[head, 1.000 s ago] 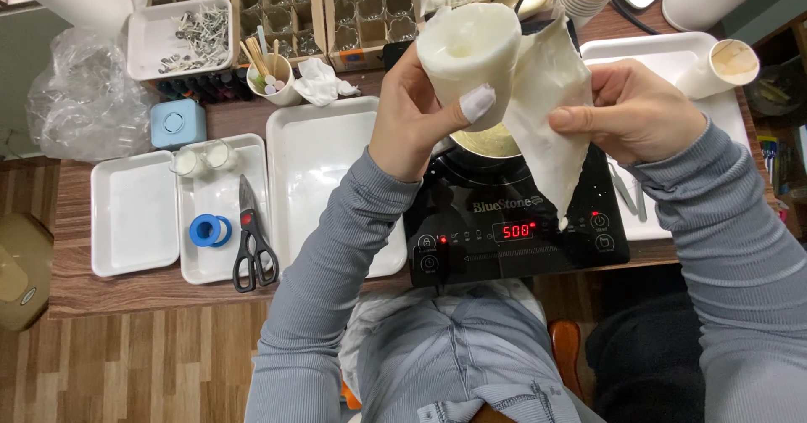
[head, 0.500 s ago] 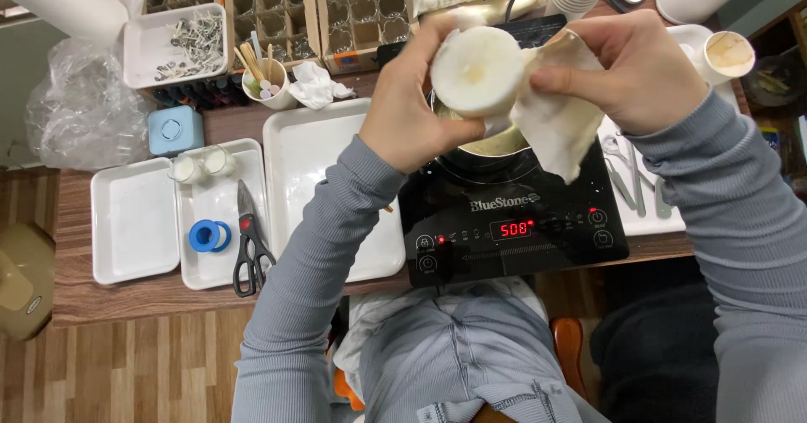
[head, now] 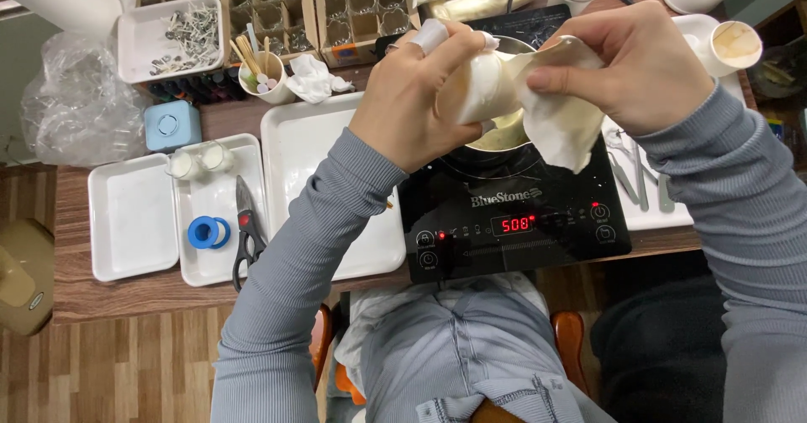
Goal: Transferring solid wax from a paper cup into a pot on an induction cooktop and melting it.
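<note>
My left hand (head: 412, 99) grips a small white cup (head: 475, 87) held on its side above a black induction cooktop (head: 513, 213). My right hand (head: 639, 66) presses a cream-stained paper towel (head: 559, 124) against the cup's rim and side. Below the hands, a metal pot of pale yellow liquid (head: 504, 133) sits on the cooktop, mostly hidden by the hands and the towel.
A large white tray (head: 303, 150) lies left of the cooktop. Further left, smaller white trays (head: 126, 221) hold scissors (head: 245, 234), a blue tape roll (head: 208, 232) and two small jars (head: 197, 161). At the back stand a cup of sticks (head: 256, 74), cardboard dividers and a wick tray (head: 168, 36). Tools lie on a right-hand tray (head: 651, 213).
Both hands have come lower over the pot. The cup, earlier showing its open mouth, is now turned sideways, and the towel has shifted from hanging beside it to pressing on it.
</note>
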